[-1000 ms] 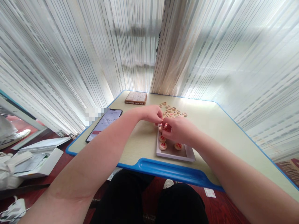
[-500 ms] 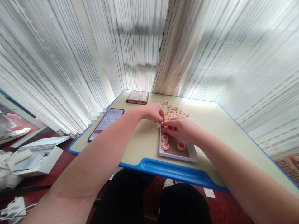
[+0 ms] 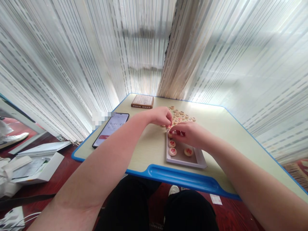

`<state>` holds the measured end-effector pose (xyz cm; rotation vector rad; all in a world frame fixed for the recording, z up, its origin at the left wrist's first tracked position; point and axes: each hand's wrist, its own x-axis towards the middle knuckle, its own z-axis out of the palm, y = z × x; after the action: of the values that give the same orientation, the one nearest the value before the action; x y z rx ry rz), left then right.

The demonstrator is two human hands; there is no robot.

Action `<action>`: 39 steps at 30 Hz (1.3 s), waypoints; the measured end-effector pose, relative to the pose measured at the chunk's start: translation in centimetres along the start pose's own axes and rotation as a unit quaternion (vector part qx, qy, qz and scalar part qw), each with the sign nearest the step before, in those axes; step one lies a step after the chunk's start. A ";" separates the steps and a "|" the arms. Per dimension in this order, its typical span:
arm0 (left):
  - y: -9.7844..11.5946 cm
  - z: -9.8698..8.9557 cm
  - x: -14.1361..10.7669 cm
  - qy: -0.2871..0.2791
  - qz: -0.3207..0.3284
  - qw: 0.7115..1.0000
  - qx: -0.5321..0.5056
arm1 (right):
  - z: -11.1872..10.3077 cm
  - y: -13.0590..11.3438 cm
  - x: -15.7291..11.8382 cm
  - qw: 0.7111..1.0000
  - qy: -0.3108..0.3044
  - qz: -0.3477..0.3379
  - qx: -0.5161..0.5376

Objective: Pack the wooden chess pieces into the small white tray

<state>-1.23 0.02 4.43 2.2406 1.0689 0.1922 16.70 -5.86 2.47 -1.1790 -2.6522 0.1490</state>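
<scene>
My left hand (image 3: 163, 116) is closed, its fingertips pinched down on a round wooden xiangqi piece (image 3: 169, 126) just beyond the tray's far left corner. Inside the shallow tray (image 3: 186, 164), my right hand (image 3: 193, 133) has its thumb and fingers on another xiangqi piece (image 3: 170, 135), partly covered by the fingertips. Two pieces with red characters, an upper one (image 3: 172, 143) and a lower one (image 3: 172, 151), lie along the tray's left wall. A further red-marked piece (image 3: 188, 152) is at the right. My right hand hides the tray's far side.
Several loose xiangqi pieces (image 3: 182, 117) lie beyond the tray. A brown box (image 3: 142, 101) rests at the back left of the table (image 3: 141, 144). At the left, a phone (image 3: 114, 125) shows a running timer. The table has a blue raised rim (image 3: 183, 178).
The whole view has shifted slightly. My right fingertips have settled a little lower over the piece at the tray's far left; my left hand stays pinched beside the corner.
</scene>
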 end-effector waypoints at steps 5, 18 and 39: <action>0.1 0.0 0.0 -0.004 -0.002 1.000 -0.001 | 0.2 0.1 0.1 1.000 -0.004 0.002 0.014; -0.5 0.2 0.4 0.000 -0.008 0.998 -0.059 | -4.6 -0.7 -1.3 0.949 -0.245 0.196 -0.040; -0.2 0.9 0.7 -0.007 -0.001 0.998 -0.065 | -2.3 -2.5 -0.5 0.970 -0.177 0.130 -0.107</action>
<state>-0.53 0.14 3.49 2.1214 1.0228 0.2385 15.79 -7.95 5.12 -1.7151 -2.8554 0.1317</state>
